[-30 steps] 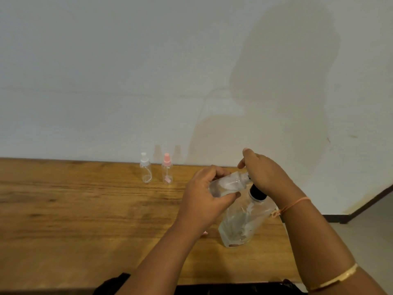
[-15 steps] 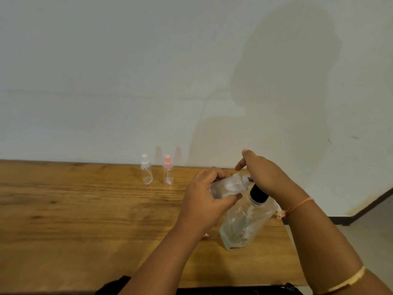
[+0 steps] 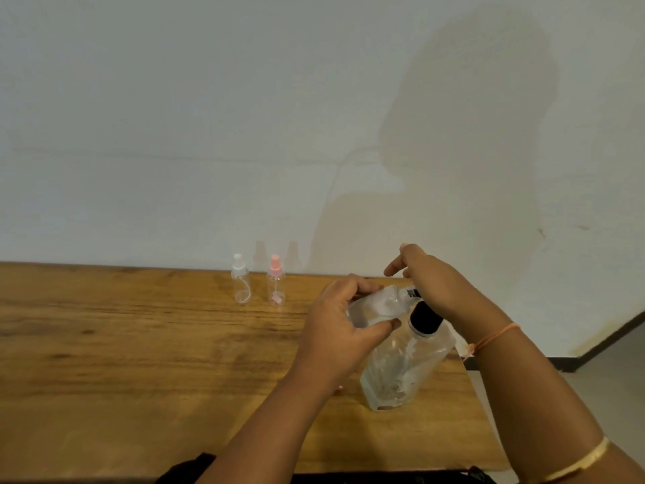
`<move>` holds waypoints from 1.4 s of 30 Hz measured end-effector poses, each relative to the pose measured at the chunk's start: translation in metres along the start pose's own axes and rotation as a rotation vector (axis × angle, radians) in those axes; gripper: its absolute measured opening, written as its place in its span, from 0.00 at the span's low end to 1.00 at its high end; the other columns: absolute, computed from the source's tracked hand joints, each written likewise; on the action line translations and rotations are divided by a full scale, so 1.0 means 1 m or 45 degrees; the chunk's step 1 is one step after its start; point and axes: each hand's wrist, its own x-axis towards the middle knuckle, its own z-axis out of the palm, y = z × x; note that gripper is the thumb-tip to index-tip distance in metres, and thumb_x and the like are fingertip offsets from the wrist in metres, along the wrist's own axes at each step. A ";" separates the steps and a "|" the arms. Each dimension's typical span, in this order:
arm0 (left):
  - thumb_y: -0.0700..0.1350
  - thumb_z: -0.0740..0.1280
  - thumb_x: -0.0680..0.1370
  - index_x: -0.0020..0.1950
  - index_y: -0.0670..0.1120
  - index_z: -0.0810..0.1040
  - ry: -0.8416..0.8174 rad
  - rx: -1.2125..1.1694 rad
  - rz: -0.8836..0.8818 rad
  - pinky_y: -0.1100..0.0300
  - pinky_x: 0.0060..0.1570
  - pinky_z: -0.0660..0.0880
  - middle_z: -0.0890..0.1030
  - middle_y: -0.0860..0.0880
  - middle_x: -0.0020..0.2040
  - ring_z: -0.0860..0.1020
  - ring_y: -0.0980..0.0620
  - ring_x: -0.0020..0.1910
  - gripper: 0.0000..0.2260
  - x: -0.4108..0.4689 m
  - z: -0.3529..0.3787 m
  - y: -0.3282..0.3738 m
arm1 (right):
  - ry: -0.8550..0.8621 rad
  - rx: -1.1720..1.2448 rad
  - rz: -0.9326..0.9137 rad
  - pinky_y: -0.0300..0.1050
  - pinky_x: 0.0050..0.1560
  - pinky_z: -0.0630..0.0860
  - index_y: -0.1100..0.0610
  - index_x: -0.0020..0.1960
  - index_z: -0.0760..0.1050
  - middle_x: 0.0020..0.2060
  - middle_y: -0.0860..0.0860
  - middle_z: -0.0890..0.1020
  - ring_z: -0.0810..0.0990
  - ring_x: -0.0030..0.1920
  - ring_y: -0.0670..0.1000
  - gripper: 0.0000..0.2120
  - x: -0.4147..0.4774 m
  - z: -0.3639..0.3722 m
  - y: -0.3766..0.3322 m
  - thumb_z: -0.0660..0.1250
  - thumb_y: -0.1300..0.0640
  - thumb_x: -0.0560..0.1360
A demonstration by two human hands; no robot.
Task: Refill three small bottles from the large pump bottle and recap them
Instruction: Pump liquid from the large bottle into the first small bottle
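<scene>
the left hand (image 3: 340, 324) is wrapped round a small bottle (image 3: 378, 305). it holds the bottle tipped on its side, up off the surface (image 3: 139, 361), with the mouth by the spout of the big pump bottle (image 3: 401, 365). the right hand (image 3: 434, 286) is curled over the pump top, with one finger sticking out. the big bottle leans to the right and its bottom is on the near right part of the surface.

the small bottle looks like thin, clear plastic. i think it is very light and a bit slippery, so a hold round the middle is best. a hard squeeze may dent it. the big bottle looks soft too and could tip, so a push straight down on the top is safest.

i cannot tell how full the small bottle is. the big bottle looks low, with a little at the bottom. far back by the wall stand a white-capped bottle (image 3: 241, 284) and, just to its right, a pink-capped bottle (image 3: 276, 286). both are shut and look almost empty.
</scene>
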 end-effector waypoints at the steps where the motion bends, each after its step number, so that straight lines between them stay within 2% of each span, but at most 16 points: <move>1: 0.45 0.78 0.64 0.45 0.56 0.76 0.006 0.000 0.002 0.60 0.45 0.76 0.78 0.59 0.45 0.77 0.59 0.47 0.15 0.000 0.000 0.001 | 0.000 -0.011 0.002 0.58 0.65 0.64 0.48 0.48 0.77 0.51 0.51 0.72 0.71 0.58 0.56 0.21 0.001 -0.001 -0.001 0.45 0.46 0.78; 5: 0.45 0.78 0.64 0.44 0.59 0.74 -0.009 0.030 0.009 0.61 0.45 0.76 0.78 0.58 0.45 0.76 0.59 0.47 0.17 0.001 -0.001 0.000 | 0.075 -0.099 0.007 0.65 0.64 0.61 0.51 0.44 0.76 0.50 0.53 0.74 0.71 0.57 0.58 0.22 0.002 0.007 -0.001 0.44 0.46 0.75; 10: 0.46 0.78 0.64 0.46 0.56 0.76 -0.028 0.030 -0.017 0.60 0.45 0.76 0.78 0.56 0.46 0.77 0.59 0.47 0.15 0.001 -0.001 -0.003 | 0.087 -0.168 0.018 0.64 0.63 0.63 0.49 0.42 0.75 0.48 0.52 0.76 0.71 0.56 0.59 0.22 0.000 0.008 0.000 0.43 0.45 0.71; 13: 0.47 0.77 0.64 0.45 0.56 0.76 -0.013 -0.008 -0.020 0.57 0.46 0.77 0.78 0.58 0.46 0.77 0.59 0.48 0.15 0.000 0.000 -0.002 | 0.037 -0.090 0.030 0.63 0.65 0.61 0.47 0.44 0.76 0.48 0.49 0.72 0.71 0.58 0.58 0.21 0.002 0.002 -0.002 0.45 0.45 0.76; 15: 0.48 0.77 0.63 0.45 0.56 0.76 -0.009 -0.015 -0.017 0.58 0.46 0.77 0.78 0.58 0.46 0.77 0.59 0.48 0.15 0.000 0.000 -0.001 | 0.033 -0.084 0.038 0.64 0.66 0.60 0.48 0.46 0.76 0.50 0.51 0.69 0.70 0.60 0.58 0.20 0.003 0.000 -0.003 0.45 0.47 0.77; 19: 0.45 0.78 0.64 0.45 0.57 0.75 -0.024 0.018 -0.004 0.64 0.44 0.75 0.78 0.58 0.46 0.76 0.60 0.47 0.16 0.001 -0.002 -0.001 | 0.084 -0.146 0.006 0.66 0.64 0.61 0.51 0.43 0.75 0.52 0.53 0.74 0.71 0.57 0.58 0.22 0.000 0.007 0.002 0.43 0.45 0.72; 23: 0.46 0.78 0.64 0.46 0.54 0.77 -0.043 0.012 -0.004 0.63 0.44 0.75 0.78 0.57 0.46 0.77 0.59 0.47 0.16 0.001 -0.001 -0.003 | 0.091 -0.178 0.007 0.66 0.64 0.61 0.50 0.41 0.74 0.53 0.53 0.74 0.70 0.58 0.58 0.23 -0.002 0.009 0.003 0.42 0.44 0.70; 27: 0.46 0.78 0.64 0.45 0.55 0.76 -0.027 -0.023 -0.004 0.62 0.45 0.76 0.78 0.58 0.45 0.76 0.60 0.47 0.15 0.000 0.000 -0.001 | 0.016 -0.035 0.051 0.62 0.66 0.61 0.46 0.45 0.76 0.53 0.51 0.69 0.70 0.60 0.59 0.20 0.002 -0.001 -0.003 0.46 0.46 0.76; 31: 0.45 0.78 0.64 0.44 0.58 0.75 -0.025 0.008 0.000 0.67 0.44 0.74 0.78 0.59 0.45 0.76 0.61 0.48 0.16 0.001 -0.002 0.001 | 0.022 -0.106 0.050 0.62 0.65 0.62 0.52 0.49 0.77 0.48 0.53 0.70 0.70 0.58 0.58 0.22 0.004 0.002 0.000 0.45 0.46 0.77; 33: 0.45 0.78 0.64 0.44 0.58 0.75 -0.026 0.013 0.011 0.67 0.43 0.74 0.78 0.58 0.45 0.76 0.60 0.47 0.16 0.002 -0.002 -0.001 | 0.048 -0.172 0.041 0.64 0.64 0.62 0.52 0.45 0.77 0.44 0.51 0.73 0.71 0.57 0.58 0.24 0.002 0.006 0.002 0.44 0.44 0.72; 35: 0.45 0.78 0.64 0.45 0.56 0.76 -0.037 0.004 -0.002 0.66 0.44 0.74 0.78 0.57 0.46 0.76 0.60 0.47 0.16 0.002 -0.001 -0.002 | 0.054 -0.186 0.036 0.65 0.64 0.62 0.52 0.43 0.76 0.46 0.52 0.75 0.71 0.56 0.58 0.25 0.001 0.007 0.002 0.43 0.43 0.67; 39: 0.45 0.78 0.64 0.45 0.55 0.76 -0.020 -0.049 -0.022 0.60 0.46 0.76 0.78 0.58 0.45 0.77 0.59 0.47 0.15 0.000 0.002 -0.001 | -0.012 -0.109 0.040 0.58 0.65 0.63 0.52 0.51 0.77 0.51 0.52 0.73 0.70 0.58 0.57 0.22 0.003 -0.001 -0.001 0.46 0.47 0.76; 42: 0.44 0.78 0.64 0.44 0.57 0.75 -0.004 -0.046 -0.017 0.59 0.46 0.77 0.78 0.58 0.46 0.77 0.60 0.47 0.16 0.000 0.001 0.000 | -0.014 -0.151 0.033 0.62 0.66 0.61 0.50 0.49 0.76 0.52 0.53 0.71 0.70 0.59 0.58 0.21 0.003 -0.002 -0.003 0.46 0.47 0.75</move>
